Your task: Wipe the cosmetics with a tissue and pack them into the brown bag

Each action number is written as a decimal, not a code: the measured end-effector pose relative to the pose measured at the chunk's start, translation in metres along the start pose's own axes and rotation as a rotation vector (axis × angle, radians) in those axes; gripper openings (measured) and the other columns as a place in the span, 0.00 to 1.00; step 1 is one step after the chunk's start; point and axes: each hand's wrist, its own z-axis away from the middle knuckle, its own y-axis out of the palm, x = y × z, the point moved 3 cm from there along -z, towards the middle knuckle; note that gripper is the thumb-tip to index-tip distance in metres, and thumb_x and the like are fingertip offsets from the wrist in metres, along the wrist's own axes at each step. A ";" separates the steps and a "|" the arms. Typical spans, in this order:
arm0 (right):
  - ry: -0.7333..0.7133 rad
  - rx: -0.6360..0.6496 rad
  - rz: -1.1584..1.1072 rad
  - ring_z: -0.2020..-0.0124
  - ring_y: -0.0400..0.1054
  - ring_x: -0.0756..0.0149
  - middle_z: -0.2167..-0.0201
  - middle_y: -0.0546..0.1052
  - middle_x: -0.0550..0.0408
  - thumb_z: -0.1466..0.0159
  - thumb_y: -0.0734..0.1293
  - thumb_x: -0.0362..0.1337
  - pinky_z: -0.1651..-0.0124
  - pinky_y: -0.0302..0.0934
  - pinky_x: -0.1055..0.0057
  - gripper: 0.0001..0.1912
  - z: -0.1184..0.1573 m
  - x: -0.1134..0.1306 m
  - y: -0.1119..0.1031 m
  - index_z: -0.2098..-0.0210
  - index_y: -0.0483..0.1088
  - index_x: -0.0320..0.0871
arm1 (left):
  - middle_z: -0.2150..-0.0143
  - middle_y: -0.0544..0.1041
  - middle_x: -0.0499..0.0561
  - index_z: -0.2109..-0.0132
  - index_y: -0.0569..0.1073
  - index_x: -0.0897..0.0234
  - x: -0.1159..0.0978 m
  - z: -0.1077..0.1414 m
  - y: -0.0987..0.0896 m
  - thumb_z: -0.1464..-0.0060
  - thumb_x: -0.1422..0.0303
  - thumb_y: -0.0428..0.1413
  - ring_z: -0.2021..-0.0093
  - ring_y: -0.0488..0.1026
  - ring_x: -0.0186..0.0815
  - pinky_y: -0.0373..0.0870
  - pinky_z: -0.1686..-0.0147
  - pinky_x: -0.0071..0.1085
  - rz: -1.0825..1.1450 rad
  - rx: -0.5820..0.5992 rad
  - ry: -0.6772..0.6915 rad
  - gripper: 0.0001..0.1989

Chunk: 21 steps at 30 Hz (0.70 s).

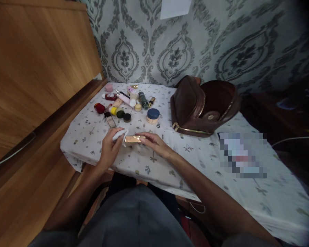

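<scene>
Gripping with curled hands [108, 145] [156, 142]: cloth [120, 134] left, gold case [134, 139] right; bag [187, 106] gaping (contents hidden).

From my remote post I can't send left hand [110, 144] straight ahead: glass bottle [110, 122] just beyond, cosmetics [124, 99] behind. Gold case [134, 139], white wipe [120, 134] fill gap between hands. Lane ahead of right hand [156, 143], between blue-lidded jar [152, 116] and brown bag [186, 106]; bare tablecloth [141, 168] nearside.

case [130, 139]: smooth, glossy, metallic look
wad [120, 134]: matt, cloth or paper unclear
bag [184, 107]: smooth, leather-like, slight sheen
tablecloth [170, 171]: matt cloth
panel [41, 44]: wood, satin
</scene>
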 end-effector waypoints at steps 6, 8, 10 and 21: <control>-0.083 -0.165 0.270 0.66 0.70 0.64 0.68 0.77 0.54 0.33 0.63 0.50 0.61 0.63 0.69 0.19 0.001 0.001 -0.004 0.57 0.77 0.42 | 0.59 0.76 0.51 0.55 0.73 0.63 0.022 -0.002 0.019 0.40 0.64 0.53 0.56 0.73 0.38 0.68 0.54 0.31 0.133 0.008 -0.143 0.09; -0.101 -0.207 0.310 0.67 0.69 0.64 0.68 0.75 0.53 0.34 0.64 0.51 0.62 0.62 0.69 0.19 0.002 0.002 -0.004 0.59 0.77 0.42 | 0.59 0.76 0.51 0.56 0.73 0.63 0.025 -0.002 0.025 0.41 0.64 0.53 0.57 0.72 0.38 0.68 0.55 0.31 0.152 0.035 -0.176 0.09; -0.127 -0.244 0.333 0.68 0.68 0.65 0.69 0.74 0.52 0.35 0.64 0.53 0.63 0.62 0.69 0.21 0.003 0.003 -0.005 0.63 0.77 0.41 | 0.59 0.76 0.51 0.56 0.73 0.63 0.027 -0.003 0.030 0.41 0.64 0.54 0.56 0.72 0.39 0.68 0.55 0.32 0.157 0.055 -0.198 0.09; -0.102 -0.192 0.185 0.76 0.59 0.70 0.79 0.67 0.60 0.42 0.70 0.56 0.73 0.56 0.73 0.22 0.003 -0.002 -0.004 0.73 0.69 0.43 | 0.64 0.75 0.48 0.58 0.72 0.62 0.030 -0.015 0.027 0.43 0.64 0.53 0.65 0.71 0.35 0.67 0.67 0.28 0.130 0.004 -0.196 0.09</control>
